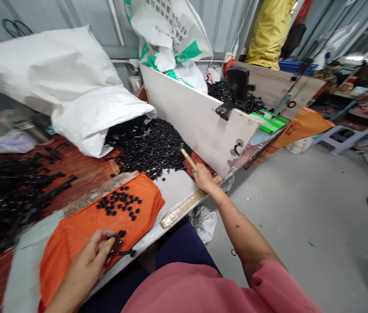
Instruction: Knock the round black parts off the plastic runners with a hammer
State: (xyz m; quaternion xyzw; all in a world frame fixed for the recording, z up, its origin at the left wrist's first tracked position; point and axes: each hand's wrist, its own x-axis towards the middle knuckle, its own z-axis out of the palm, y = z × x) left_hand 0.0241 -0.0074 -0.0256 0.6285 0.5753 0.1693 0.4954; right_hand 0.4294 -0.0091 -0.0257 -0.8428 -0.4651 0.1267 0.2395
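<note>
My left hand [88, 261] pinches a small cluster of black branched pieces with round ends [118, 244] over the near edge of an orange cloth [69, 243]. On that cloth lie several loose black round pieces [118, 202]. My right hand [204, 178] is closed around a thin wooden-handled tool [189, 157]; its dark tip points at a heap of small black round pieces [158, 148]. Whether the tip touches the heap I cannot tell. The heap spreads out from the mouth of a white woven sack [82, 95].
More black branched pieces [4, 195] are piled at the left. A pale board [197, 117] stands upright beyond the heap, with a black clamp-like part [225, 109] on it. A green tray [270, 124] sits farther right. A cardboard strip [184, 208] runs along the table edge.
</note>
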